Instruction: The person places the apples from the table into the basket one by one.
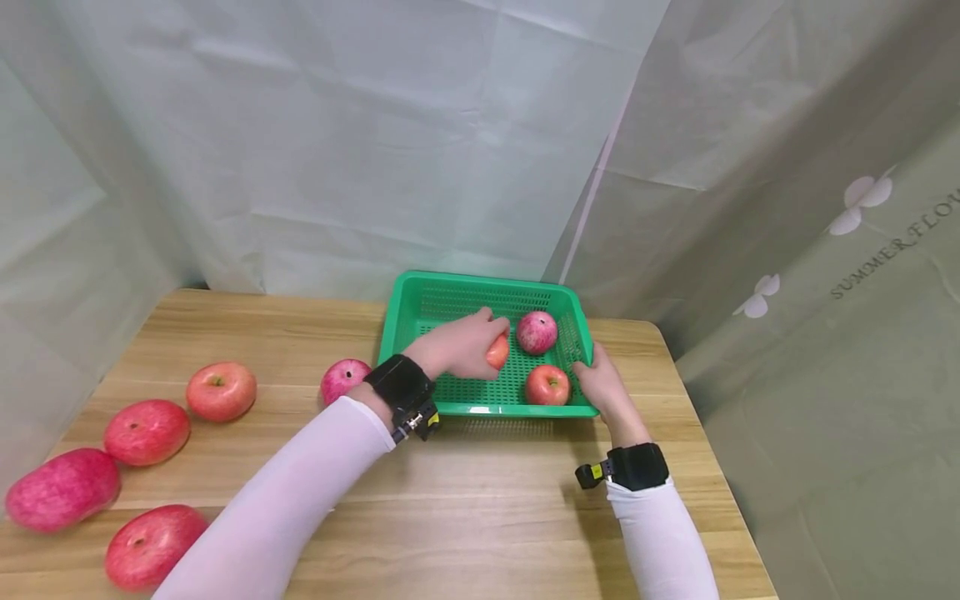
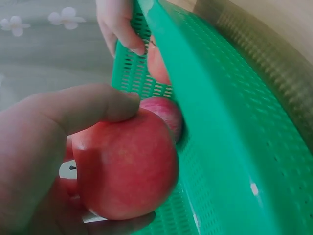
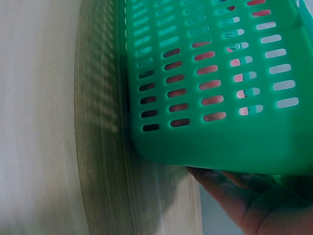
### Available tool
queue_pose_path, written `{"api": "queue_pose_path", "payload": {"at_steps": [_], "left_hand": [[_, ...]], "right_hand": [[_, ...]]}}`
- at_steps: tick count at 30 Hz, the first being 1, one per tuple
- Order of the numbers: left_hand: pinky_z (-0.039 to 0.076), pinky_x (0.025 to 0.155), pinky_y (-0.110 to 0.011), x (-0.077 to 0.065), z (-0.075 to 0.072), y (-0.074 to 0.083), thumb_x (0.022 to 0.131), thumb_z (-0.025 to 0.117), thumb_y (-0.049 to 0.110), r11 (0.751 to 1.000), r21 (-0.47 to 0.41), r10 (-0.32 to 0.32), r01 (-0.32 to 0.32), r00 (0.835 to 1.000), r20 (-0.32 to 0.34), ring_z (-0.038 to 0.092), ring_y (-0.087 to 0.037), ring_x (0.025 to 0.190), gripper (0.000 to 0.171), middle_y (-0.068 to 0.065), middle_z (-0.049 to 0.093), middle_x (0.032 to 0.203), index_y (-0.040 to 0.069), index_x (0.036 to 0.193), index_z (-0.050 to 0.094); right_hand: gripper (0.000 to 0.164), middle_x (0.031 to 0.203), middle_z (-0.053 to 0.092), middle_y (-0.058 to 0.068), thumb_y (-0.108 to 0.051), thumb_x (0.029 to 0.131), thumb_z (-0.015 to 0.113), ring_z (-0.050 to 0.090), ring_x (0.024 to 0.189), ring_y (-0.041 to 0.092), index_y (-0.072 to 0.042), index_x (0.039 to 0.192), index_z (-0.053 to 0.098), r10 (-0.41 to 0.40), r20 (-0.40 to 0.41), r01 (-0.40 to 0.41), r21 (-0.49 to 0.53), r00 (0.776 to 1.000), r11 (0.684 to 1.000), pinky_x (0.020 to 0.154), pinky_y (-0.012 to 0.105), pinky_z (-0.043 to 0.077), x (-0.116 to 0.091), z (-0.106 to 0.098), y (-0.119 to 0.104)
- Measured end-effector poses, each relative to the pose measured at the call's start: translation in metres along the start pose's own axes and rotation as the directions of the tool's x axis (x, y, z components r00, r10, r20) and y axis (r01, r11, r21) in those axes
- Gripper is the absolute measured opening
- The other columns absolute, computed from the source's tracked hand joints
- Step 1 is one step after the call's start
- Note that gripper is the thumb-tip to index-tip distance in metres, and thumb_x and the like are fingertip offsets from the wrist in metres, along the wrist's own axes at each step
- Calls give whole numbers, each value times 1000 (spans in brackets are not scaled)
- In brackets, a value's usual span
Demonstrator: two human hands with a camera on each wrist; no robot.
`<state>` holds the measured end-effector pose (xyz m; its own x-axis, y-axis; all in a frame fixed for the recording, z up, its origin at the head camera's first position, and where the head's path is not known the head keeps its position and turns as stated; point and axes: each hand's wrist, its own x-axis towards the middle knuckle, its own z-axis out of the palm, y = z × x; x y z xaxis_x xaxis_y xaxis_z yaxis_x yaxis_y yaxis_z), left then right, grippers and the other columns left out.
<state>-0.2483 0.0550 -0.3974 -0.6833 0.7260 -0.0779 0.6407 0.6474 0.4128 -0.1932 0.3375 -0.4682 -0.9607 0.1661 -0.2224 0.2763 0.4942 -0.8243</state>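
Observation:
My left hand [image 1: 467, 343] holds a red apple [image 2: 128, 164] over the inside of a green plastic basket [image 1: 480, 410], thumb on one side and fingers curled round the other. Two more apples lie in the basket: a striped pinkish one [image 1: 537, 332] toward the back and a red one [image 1: 547, 386] near the front right. At the basket's right end, my right hand [image 1: 602, 385] grips the rim, its thumb over the inside and its fingers outside. In the right wrist view those fingers [image 3: 230, 193] show against the basket's outer wall.
Just left of the basket sits a striped apple [image 1: 344, 380], partly behind my left wrist. Several apples lie at the table's left, among them an orange-red one [image 1: 221, 391] and a dark pink one [image 1: 63, 490]. A pale curtain [image 1: 375, 150] hangs behind the wooden table [image 1: 480, 517].

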Motion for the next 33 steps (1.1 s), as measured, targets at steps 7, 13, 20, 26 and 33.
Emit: {"api": "queue_pose_path", "payload": {"at_steps": [7, 13, 20, 26, 33], "left_hand": [[57, 86, -41, 17, 9, 8, 87, 88, 35, 997, 21, -81, 80, 996, 28, 64, -23, 103, 79, -11, 61, 130, 13, 153, 51], [57, 99, -48, 31, 16, 17, 85, 92, 33, 992, 73, -107, 101, 992, 73, 63, -33, 124, 93, -20, 53, 150, 15, 161, 44], [56, 102, -51, 42, 22, 23, 78, 98, 24, 987, 84, -146, 139, 986, 77, 57, -41, 136, 98, -28, 37, 164, 19, 161, 45], [60, 92, -48, 42, 32, 20, 76, 97, 18, 984, 30, -177, 175, 980, 86, 61, -39, 128, 93, -29, 32, 164, 22, 156, 50], [59, 87, -43, 48, 40, 20, 83, 92, 16, 988, 16, -157, 156, 984, 81, 63, -37, 122, 92, -34, 24, 168, 21, 161, 45]], "right_hand": [[58, 161, 40, 24, -16, 112, 45, 41, 146, 40, -4, 165, 26, 0, -5, 0, 0, 1000, 1000, 119, 63, 35, -1, 0, 0], [58, 161, 40, 25, -14, 111, 45, 41, 147, 41, -3, 165, 26, -7, -4, 7, 6, 1000, 1000, 119, 63, 34, -4, 0, 0], [57, 160, 41, 26, -13, 110, 45, 40, 147, 42, -1, 164, 28, -33, -24, 33, 11, 999, 999, 119, 63, 34, -4, -1, -3], [58, 160, 42, 25, -13, 110, 46, 42, 146, 41, -2, 164, 28, -16, -8, 16, -10, 1000, 1000, 119, 63, 36, -5, 3, 0], [59, 161, 41, 24, -14, 110, 46, 41, 146, 42, -4, 165, 28, -21, -30, 21, 0, 999, 1000, 119, 64, 35, -5, 1, 1]]}}
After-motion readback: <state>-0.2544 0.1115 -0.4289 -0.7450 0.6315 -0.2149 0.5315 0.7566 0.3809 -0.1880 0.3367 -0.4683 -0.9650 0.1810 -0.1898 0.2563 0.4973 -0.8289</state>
